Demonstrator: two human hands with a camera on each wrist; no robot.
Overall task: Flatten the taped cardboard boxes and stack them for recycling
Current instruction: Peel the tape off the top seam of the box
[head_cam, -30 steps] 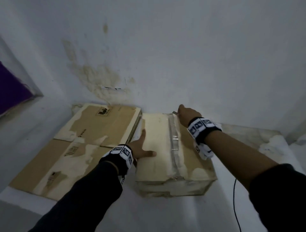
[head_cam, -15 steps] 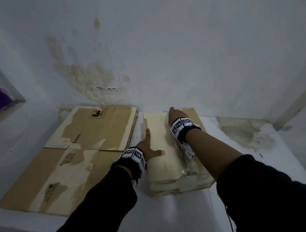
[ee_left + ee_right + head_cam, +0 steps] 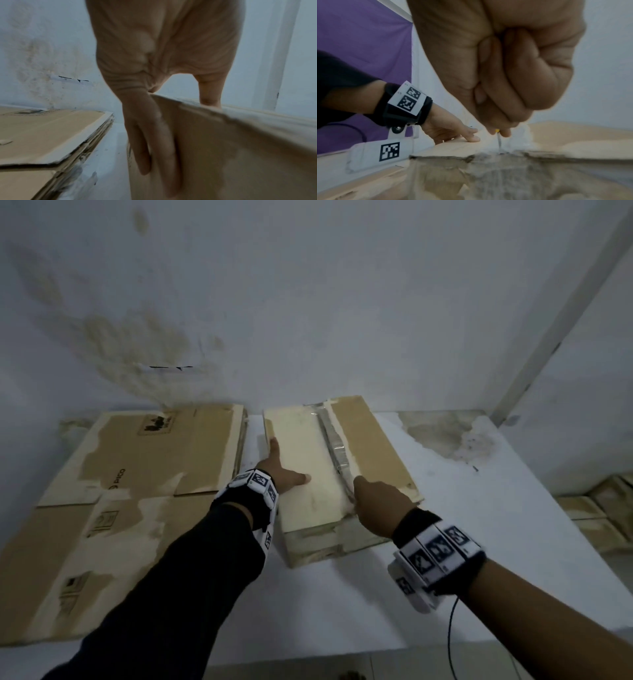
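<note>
A taped cardboard box (image 3: pixel 305 460) lies on the white table, with a clear tape seam (image 3: pixel 334 443) running down its top. My left hand (image 3: pixel 281 470) braces the box's left edge: thumb on top, straight fingers (image 3: pixel 154 142) down its side (image 3: pixel 223 142). At the near end of the seam my right hand (image 3: pixel 376 501) is fisted around a small cutter (image 3: pixel 499 140) with a yellow tip. Its blade stands in the seam at the box's front edge (image 3: pixel 505 175). A stack of flattened cardboard (image 3: pixel 137 474) lies to the left.
The stained wall stands right behind the box. Bare white table (image 3: pixel 479 525) extends to the right and front. More cardboard (image 3: pixel 596 518) sits lower down at the far right. A black cable (image 3: pixel 452 638) hangs from my right wrist.
My right hand has drawn the cutter along the tape seam from the far end to the near end. The left hand has stayed on the box's left edge.
</note>
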